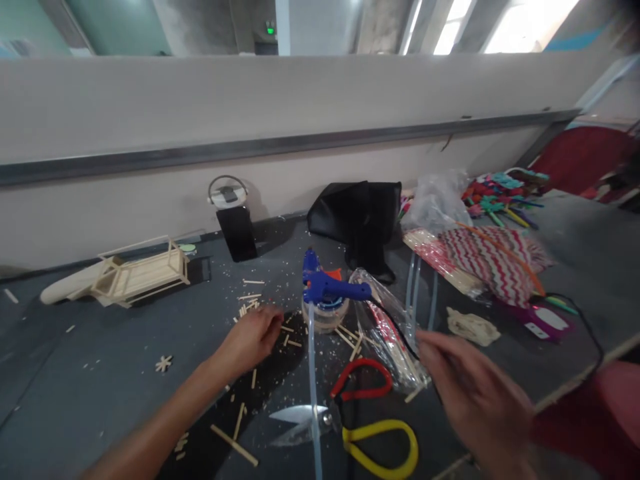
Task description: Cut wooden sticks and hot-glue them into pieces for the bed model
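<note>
A blue glue gun lies across a round clear container, with a long glue stick trailing from it toward me. My left hand is closed, fingers curled, over the table beside short wooden sticks; whatever its fingertips hold is hidden. Blurred by motion, my right hand has its fingers together at the gun's black cord, seemingly pinching it. Between the hands lie large scissors with one red and one yellow handle, blades under the glue stick.
A wooden stick model sits at left, near a small star-shaped piece. A phone leans on a lidded cup. Behind are a black bag, plastic-wrapped sticks and a striped knitted piece. A wall borders the table.
</note>
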`<state>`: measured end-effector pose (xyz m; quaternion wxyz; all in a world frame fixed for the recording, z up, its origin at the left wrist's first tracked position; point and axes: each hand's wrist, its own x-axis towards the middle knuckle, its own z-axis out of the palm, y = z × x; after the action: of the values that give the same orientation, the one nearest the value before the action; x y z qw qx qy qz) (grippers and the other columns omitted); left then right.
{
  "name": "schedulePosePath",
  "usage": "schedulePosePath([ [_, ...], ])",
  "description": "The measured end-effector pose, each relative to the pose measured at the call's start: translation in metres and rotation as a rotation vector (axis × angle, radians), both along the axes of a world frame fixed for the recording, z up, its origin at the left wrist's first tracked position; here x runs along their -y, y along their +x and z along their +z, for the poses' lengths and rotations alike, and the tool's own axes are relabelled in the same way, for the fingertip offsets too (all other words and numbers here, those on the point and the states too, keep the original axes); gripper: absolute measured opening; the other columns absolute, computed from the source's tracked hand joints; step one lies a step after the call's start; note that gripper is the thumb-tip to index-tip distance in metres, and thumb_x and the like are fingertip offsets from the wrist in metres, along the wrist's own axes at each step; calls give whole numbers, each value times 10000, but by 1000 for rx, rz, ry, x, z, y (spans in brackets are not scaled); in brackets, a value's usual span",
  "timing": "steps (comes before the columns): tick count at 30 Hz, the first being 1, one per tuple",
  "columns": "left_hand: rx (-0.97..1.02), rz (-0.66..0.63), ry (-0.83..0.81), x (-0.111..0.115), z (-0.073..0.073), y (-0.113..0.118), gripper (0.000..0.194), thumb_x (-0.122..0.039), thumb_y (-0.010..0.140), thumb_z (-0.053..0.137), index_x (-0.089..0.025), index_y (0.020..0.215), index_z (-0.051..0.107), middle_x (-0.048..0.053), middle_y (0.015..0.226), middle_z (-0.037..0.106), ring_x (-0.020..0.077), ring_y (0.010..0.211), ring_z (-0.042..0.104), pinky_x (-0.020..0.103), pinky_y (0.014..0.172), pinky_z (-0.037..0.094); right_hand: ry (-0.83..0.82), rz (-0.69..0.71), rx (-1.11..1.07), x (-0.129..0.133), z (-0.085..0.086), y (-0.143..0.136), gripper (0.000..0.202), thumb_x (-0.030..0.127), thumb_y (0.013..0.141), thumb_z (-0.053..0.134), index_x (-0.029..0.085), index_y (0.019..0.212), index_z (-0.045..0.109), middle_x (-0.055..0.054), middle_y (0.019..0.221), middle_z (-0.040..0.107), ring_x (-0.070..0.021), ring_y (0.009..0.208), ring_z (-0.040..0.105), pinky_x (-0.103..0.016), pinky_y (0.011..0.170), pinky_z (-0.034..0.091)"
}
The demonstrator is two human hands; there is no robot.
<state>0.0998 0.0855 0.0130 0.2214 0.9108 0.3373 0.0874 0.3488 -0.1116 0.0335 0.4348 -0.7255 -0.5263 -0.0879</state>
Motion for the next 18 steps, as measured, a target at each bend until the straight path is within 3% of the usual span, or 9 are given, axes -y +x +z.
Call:
schedulePosePath([
  [2, 15, 36, -26, 6, -3, -5, 228, -237, 930, 365, -176, 906, 584, 78, 847, 668, 217, 796, 635, 312, 704, 466, -47, 94, 74, -27, 10, 23, 164, 289, 912, 547, 241, 1010, 669, -18, 885, 739, -164, 699, 680, -264, 678, 534],
  [4, 17, 64, -31, 15, -3, -11, 268, -281, 950, 343, -186, 905, 590, 73, 848, 673, 214, 807, 644, 309, 712, 469, -97, 243, 142, -59, 11, 43, 200, 260, 936, 506, 217, 1069, 649, -54, 995, 729, -190, 878, 670, -304, 802, 512],
  [6, 47, 68, 8, 25, -2, -18, 257, -286, 943, 357, -192, 911, 594, 63, 840, 675, 203, 790, 650, 298, 710, 470, -231, 414, 305, -90, 6, 57, 273, 240, 946, 465, 181, 1168, 613, -107, 1140, 694, -231, 1083, 602, -389, 941, 439],
  [9, 63, 78, 69, 39, 4, -31, 206, -249, 906, 393, -203, 832, 580, 25, 742, 659, 172, 677, 640, 259, 634, 459, -367, 544, 395, -123, -8, 71, 285, 230, 863, 565, 208, 1133, 653, -89, 1129, 707, -258, 1140, 562, -410, 934, 400],
  [12, 84, 135, 124, 49, 9, -49, 220, -254, 901, 390, -218, 767, 560, -25, 623, 626, 133, 541, 601, 216, 544, 434, -468, 544, 439, -135, -17, 78, 135, 212, 823, 586, 204, 829, 721, -63, 848, 739, -242, 957, 623, -395, 873, 388],
  [14, 112, 173, 202, 53, 10, -61, 258, -274, 893, 394, -226, 682, 533, -51, 518, 573, 117, 434, 543, 201, 460, 394, -516, 505, 467, -136, -21, 81, 161, 216, 835, 585, 191, 736, 709, -51, 755, 711, -221, 880, 624, -381, 845, 393],
  [16, 123, 212, 279, 56, 11, -71, 273, -283, 870, 412, -227, 622, 511, -60, 466, 543, 112, 385, 518, 197, 416, 364, -549, 463, 501, -137, -24, 82, 146, 241, 863, 594, 184, 786, 703, -41, 782, 697, -216, 900, 619, -386, 857, 416],
  [18, 140, 256, 330, 58, 11, -77, 275, -290, 850, 424, -226, 595, 505, -64, 439, 528, 108, 363, 511, 193, 397, 353, -573, 420, 540, -141, -28, 79, 153, 285, 902, 594, 171, 962, 677, -48, 954, 685, -216, 953, 620, -415, 871, 466],
])
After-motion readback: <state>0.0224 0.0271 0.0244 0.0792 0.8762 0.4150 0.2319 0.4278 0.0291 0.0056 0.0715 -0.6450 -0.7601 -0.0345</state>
